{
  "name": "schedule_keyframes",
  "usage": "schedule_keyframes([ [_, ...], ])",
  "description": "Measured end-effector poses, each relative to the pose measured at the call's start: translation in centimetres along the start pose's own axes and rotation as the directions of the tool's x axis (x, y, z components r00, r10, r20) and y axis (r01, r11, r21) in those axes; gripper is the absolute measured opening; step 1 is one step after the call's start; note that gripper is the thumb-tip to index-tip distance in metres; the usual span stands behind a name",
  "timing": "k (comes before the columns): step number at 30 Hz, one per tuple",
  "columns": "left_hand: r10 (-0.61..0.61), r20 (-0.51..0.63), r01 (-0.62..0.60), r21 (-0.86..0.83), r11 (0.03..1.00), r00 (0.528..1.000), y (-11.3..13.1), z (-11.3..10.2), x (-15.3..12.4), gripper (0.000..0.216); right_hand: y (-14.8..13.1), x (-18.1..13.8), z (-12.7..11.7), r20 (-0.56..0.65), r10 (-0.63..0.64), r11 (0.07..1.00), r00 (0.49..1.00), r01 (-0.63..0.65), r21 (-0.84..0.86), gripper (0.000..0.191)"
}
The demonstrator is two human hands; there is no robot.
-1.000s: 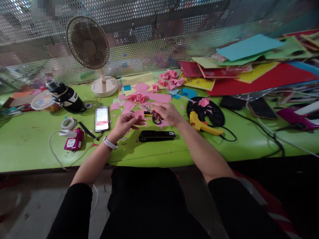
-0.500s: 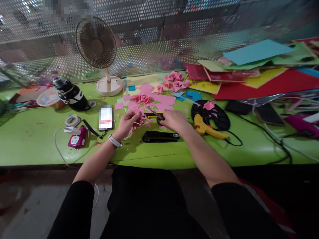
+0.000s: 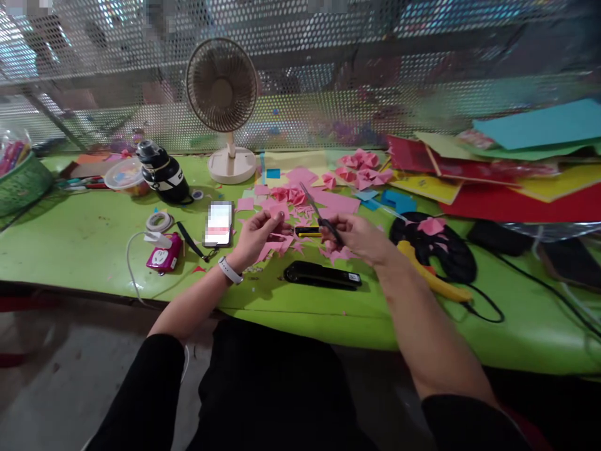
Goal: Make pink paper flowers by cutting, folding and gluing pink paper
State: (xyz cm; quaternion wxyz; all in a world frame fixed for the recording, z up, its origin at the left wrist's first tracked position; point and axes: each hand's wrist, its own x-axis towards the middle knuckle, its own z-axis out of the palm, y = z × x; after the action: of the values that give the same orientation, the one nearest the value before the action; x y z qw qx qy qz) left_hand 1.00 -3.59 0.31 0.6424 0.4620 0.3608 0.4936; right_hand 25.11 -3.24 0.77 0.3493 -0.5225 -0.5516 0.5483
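Right grip point(image 3: 360, 239): scissors point(image 3: 317, 210); left grip point(image 3: 257, 235): pink paper point(image 3: 276, 244)

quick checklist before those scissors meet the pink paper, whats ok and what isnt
1. Right hand has a grip on the scissors: ok, handle in the fingers, blades pointing up and away.
2. Left hand holds the pink paper piece: ok, pinched at the fingertips.
3. Blades open: cannot tell, too thin and blurred.
4. Left fingers clear of the blades: ok, a gap shows between the hands.
5. Green table under the hands: not ok, pink scraps and a black stapler lie right there.
6. Glue gun clear of the right forearm: cannot tell, it lies close beside it.
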Motion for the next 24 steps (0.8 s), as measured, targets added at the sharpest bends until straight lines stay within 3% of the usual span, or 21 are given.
schedule_keyframes([
  [8,0.001,-0.053,-0.002,-0.025,1.0,0.999,0.5,0.8,-0.6,0.043,-0.8,-1.4,3.3,0.202,-0.031,0.996,0.979,0.047,-0.073,0.051],
  [24,0.012,-0.025,-0.013,-0.041,0.999,1.0,0.1,1.0,-0.8,0.043,-1.2,-1.5,3.4,0.245,-0.047,0.991,0.968,0.077,-0.114,0.05],
])
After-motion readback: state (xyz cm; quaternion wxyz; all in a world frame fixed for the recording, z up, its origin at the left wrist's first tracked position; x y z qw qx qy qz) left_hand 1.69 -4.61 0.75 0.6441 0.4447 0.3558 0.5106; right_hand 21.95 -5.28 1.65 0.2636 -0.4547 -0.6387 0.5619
